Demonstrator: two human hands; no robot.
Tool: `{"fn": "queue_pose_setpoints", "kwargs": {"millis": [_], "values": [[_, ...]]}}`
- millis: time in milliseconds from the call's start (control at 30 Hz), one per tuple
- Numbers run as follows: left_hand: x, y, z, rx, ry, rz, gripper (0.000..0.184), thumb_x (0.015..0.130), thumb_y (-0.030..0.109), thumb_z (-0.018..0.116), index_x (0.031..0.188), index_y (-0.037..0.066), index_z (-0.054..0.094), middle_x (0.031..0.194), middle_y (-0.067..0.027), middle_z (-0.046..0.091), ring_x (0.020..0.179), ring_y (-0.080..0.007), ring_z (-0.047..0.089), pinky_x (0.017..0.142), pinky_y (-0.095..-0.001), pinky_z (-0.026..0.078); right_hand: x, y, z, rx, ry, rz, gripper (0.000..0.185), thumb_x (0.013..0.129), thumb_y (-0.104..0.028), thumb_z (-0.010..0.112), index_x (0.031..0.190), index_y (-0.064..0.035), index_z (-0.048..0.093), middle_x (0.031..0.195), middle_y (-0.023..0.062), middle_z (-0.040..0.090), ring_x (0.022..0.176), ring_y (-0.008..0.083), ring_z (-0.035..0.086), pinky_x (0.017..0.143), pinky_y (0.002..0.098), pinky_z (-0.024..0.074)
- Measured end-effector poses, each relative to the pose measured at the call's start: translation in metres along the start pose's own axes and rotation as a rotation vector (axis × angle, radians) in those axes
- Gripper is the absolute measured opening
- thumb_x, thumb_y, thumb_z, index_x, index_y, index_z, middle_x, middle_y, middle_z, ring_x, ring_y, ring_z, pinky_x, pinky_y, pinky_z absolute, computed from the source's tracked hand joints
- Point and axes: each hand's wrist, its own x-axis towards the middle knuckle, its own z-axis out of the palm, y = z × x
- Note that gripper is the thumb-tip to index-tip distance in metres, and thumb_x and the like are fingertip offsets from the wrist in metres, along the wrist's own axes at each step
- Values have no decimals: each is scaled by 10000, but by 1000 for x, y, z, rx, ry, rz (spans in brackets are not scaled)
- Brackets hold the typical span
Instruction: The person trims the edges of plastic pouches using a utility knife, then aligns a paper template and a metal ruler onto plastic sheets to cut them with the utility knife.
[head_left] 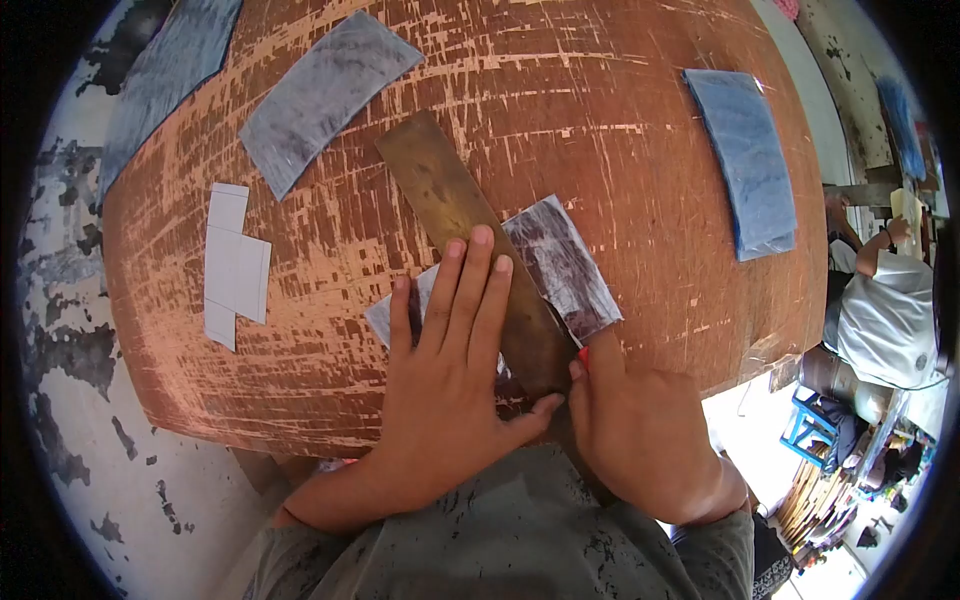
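My left hand (440,390) presses flat on a brown, ruler-like bar (440,180), its fingers spread, partly on the bar and partly on the sheet left of it. The bar lies slantwise across a dark, streaked silvery sheet (565,265), which shows on both sides of it. At the bar's lower right edge my right hand (640,420) is closed round a small tool with a red part (584,355); a dark blade-like edge runs beside the bar. Most of the tool is hidden by the fingers.
The scratched wooden board (640,180) holds a grey sheet (330,100), a white paper template (236,265), a blue folded sheet (745,160) and a blue-grey sheet (170,85). Beyond the right edge are another person (885,320) and a blue stool (808,430).
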Motion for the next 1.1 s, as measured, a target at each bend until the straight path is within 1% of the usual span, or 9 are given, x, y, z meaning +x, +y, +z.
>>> {"fn": "queue_pose_setpoints", "kwargs": {"millis": [200, 267, 400, 467, 700, 767, 867, 967, 1100], "values": [[0, 3, 0, 57, -20, -17, 1196, 796, 581, 788, 1654, -56, 252, 1760, -244, 191, 1653, -357, 161, 1300, -619, 48, -1, 0, 3, -31, -42, -6, 213, 1034, -184, 594, 1041, 26, 563, 596, 175, 642, 538, 380, 677, 537, 494, 521], [1, 4, -1, 68, -22, -17, 1195, 797, 582, 786, 1653, -58, 251, 1760, -242, 192, 1653, -356, 159, 1300, -619, 44, -3, -1, 1, -74, -60, -27, 221, 1003, -187, 628, 968, 16, 549, 700, 207, 699, 646, 367, 750, 551, 450, 595], [0, 2, 0, 68, -21, -6, 1223, 789, 593, 800, 1655, -55, 230, 1762, -251, 172, 1651, -383, 148, 1289, -640, 58, -13, 6, 3, -49, -74, -24, 223, 990, -184, 629, 962, 25, 557, 708, 214, 697, 655, 373, 751, 568, 451, 604], [-1, 2, 1, 66, -17, 4, 1250, 776, 596, 821, 1657, -51, 213, 1765, -261, 152, 1649, -408, 137, 1277, -661, 79, -22, 9, 10, -96, -50, -55, 221, 1037, -191, 600, 1025, 27, 565, 604, 150, 620, 545, 374, 681, 515, 488, 524], [-1, 3, 3, 92, 7, 15, 1236, 791, 609, 807, 1657, -48, 219, 1763, -264, 152, 1646, -415, 143, 1276, -661, 85, -40, 11, 11, -74, -68, 30, 230, 1048, -202, 593, 986, 14, 541, 608, 153, 622, 507, 369, 662, 485, 480, 513], [-2, 4, 3, 98, 15, 16, 1234, 791, 609, 808, 1657, -47, 223, 1762, -265, 153, 1646, -416, 144, 1276, -662, 88, -40, 12, 10, -82, -139, 31, 232, 1032, -212, 589, 972, 9, 556, 653, 194, 679, 613, 387, 740, 508, 480, 580], [-1, 4, 3, 117, 20, 15, 1221, 792, 603, 784, 1653, -63, 233, 1760, -248, 171, 1650, -373, 152, 1305, -614, 51, -42, 13, -10, -8, -140, 28, 212, 1039, -203, 591, 991, 0, 555, 667, 196, 682, 596, 388, 726, 510, 472, 566], [-2, 2, 4, 82, 10, 9, 1221, 789, 576, 800, 1650, -71, 225, 1757, -258, 166, 1648, -385, 151, 1311, -598, 78, -36, 10, -11, 31, 73, -19, 185, 1039, -181, 598, 999, -8, 549, 683, 195, 689, 589, 386, 714, 521, 469, 554], [-1, 2, 6, 21, 34, 28, 1232, 766, 541, 833, 1653, -55, 218, 1756, -276, 156, 1644, -435, 132, 1304, -602, 124, -13, 8, 9, 98, 113, -48, 177, 1040, -168, 603, 989, -8, 545, 691, 199, 691, 581, 378, 709, 535, 470, 557]]}}
